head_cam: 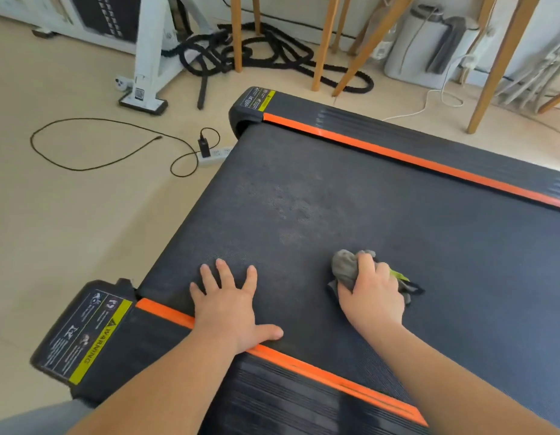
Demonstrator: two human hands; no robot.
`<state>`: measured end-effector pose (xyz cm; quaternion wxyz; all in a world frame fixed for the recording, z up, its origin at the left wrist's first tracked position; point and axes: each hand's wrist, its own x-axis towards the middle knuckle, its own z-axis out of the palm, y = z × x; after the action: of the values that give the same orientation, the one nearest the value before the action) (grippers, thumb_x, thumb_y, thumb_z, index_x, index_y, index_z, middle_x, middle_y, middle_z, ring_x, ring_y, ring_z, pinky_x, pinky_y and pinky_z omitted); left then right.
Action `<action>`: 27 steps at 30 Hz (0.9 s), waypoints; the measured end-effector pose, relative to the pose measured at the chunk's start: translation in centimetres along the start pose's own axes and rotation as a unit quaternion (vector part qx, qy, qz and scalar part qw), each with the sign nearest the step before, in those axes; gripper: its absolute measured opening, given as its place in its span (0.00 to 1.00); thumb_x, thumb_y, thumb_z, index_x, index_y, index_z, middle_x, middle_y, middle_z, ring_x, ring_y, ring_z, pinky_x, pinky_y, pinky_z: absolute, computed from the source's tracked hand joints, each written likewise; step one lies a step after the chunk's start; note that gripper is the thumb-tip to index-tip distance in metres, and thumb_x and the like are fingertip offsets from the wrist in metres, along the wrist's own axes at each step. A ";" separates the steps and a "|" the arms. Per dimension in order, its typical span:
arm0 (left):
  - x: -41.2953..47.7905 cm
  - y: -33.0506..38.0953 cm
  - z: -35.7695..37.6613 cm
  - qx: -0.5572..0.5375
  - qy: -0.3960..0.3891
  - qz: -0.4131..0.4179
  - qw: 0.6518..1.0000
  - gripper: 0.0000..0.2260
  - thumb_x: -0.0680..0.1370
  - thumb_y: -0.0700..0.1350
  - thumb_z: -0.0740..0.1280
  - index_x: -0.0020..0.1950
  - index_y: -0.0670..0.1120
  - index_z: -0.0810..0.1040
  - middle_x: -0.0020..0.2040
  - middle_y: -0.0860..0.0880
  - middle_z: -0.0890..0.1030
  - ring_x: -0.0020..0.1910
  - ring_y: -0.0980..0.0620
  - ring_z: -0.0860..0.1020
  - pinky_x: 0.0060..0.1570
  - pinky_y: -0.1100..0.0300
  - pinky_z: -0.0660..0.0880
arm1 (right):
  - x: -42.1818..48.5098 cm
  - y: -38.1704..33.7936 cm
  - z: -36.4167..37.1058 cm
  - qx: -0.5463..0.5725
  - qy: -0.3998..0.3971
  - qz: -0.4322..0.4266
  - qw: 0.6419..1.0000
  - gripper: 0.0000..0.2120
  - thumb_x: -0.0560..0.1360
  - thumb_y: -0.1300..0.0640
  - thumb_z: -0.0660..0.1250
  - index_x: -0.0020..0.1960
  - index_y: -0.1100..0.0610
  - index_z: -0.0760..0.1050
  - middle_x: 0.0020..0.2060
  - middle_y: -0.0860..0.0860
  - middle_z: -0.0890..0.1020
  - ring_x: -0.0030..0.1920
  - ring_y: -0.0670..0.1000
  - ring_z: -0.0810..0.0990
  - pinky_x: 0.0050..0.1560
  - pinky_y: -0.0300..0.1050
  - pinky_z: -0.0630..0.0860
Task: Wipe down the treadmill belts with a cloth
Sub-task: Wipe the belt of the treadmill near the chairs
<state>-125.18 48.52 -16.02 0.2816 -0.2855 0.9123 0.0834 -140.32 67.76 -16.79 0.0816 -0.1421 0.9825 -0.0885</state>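
A black treadmill belt [335,189] fills the middle of the view, with orange side strips along its near and far edges. Faint dusty marks show on the belt's centre. My left hand [231,299] lies flat on the belt near the close orange strip [304,367], fingers spread. My right hand [373,293] grips a bunched grey cloth [344,265] and presses it onto the belt; a small green tag pokes out beside the hand.
Black end caps with yellow warning labels [84,334] sit at the treadmill's rear corners. On the floor to the left lie a power strip [211,155] with a black cable. Wooden chair legs [322,42], a coiled black rope and a white appliance stand beyond.
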 end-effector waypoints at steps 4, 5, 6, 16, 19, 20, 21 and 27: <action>-0.2 -1.0 1.5 -0.028 0.058 0.024 0.998 0.53 0.65 0.85 0.50 0.81 0.61 0.32 0.82 0.40 0.32 0.80 0.32 0.33 0.79 0.34 0.43 | 6.7 -0.5 -1.2 -0.040 -0.016 -0.061 0.997 0.28 0.77 0.40 0.66 0.72 0.50 0.63 0.60 0.55 0.72 0.61 0.64 0.74 0.51 0.59 0.74; -0.4 -1.2 1.9 -0.025 0.075 0.026 0.997 0.52 0.66 0.85 0.48 0.81 0.62 0.32 0.82 0.40 0.33 0.80 0.33 0.33 0.79 0.35 0.43 | 8.4 -0.3 -1.6 -0.036 -0.020 -0.046 0.998 0.28 0.77 0.39 0.65 0.71 0.50 0.63 0.60 0.56 0.72 0.61 0.65 0.74 0.53 0.60 0.74; -0.6 -1.3 2.1 -0.021 0.094 0.026 0.995 0.50 0.67 0.84 0.45 0.81 0.62 0.32 0.83 0.41 0.34 0.81 0.34 0.34 0.79 0.36 0.43 | 9.7 -0.2 -1.9 -0.025 -0.026 -0.022 0.999 0.27 0.78 0.38 0.64 0.70 0.51 0.63 0.60 0.57 0.72 0.62 0.66 0.73 0.53 0.60 0.73; -1.0 -1.2 2.3 -0.033 0.146 0.021 0.988 0.35 0.78 0.71 0.44 0.83 0.62 0.39 0.84 0.41 0.41 0.82 0.35 0.39 0.79 0.37 0.46 | 6.9 -3.5 -0.8 -0.031 -0.018 -0.046 0.998 0.27 0.76 0.38 0.66 0.62 0.55 0.62 0.56 0.61 0.75 0.55 0.66 0.77 0.42 0.54 0.72; -1.1 -1.2 2.2 -0.037 0.136 0.019 0.990 0.34 0.79 0.71 0.44 0.83 0.61 0.42 0.84 0.41 0.42 0.82 0.36 0.40 0.79 0.38 0.46 | 1.9 -5.9 0.6 -0.089 -0.016 -0.152 0.984 0.32 0.74 0.34 0.66 0.67 0.54 0.62 0.55 0.58 0.75 0.53 0.64 0.79 0.42 0.54 0.76; -1.1 -1.2 2.1 -0.036 0.130 0.020 0.991 0.34 0.79 0.71 0.43 0.84 0.61 0.43 0.84 0.42 0.42 0.82 0.36 0.40 0.79 0.39 0.46 | 0.4 -6.4 0.8 -0.093 -0.017 -0.180 0.979 0.31 0.74 0.34 0.66 0.67 0.52 0.63 0.55 0.57 0.75 0.53 0.63 0.78 0.43 0.54 0.76; -1.1 -1.5 1.9 -0.034 0.124 0.026 0.991 0.35 0.79 0.71 0.43 0.84 0.60 0.44 0.84 0.42 0.43 0.82 0.37 0.41 0.79 0.39 0.47 | -0.6 -6.6 0.9 -0.091 -0.023 -0.202 0.975 0.29 0.74 0.34 0.65 0.67 0.51 0.64 0.55 0.56 0.74 0.53 0.62 0.78 0.44 0.53 0.76; -1.6 -6.6 1.8 -0.018 0.152 0.069 0.986 0.33 0.80 0.69 0.47 0.80 0.57 0.66 0.81 0.50 0.65 0.81 0.44 0.59 0.79 0.40 0.54 | 1.4 -1.5 0.3 -0.089 -0.042 -0.346 0.933 0.24 0.73 0.33 0.60 0.61 0.46 0.67 0.48 0.48 0.74 0.47 0.56 0.80 0.37 0.51 0.78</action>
<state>-119.53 44.40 -16.58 0.1284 -0.2364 0.9602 0.0749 -141.19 65.92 -17.01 0.0740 -0.4832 0.8722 -0.0176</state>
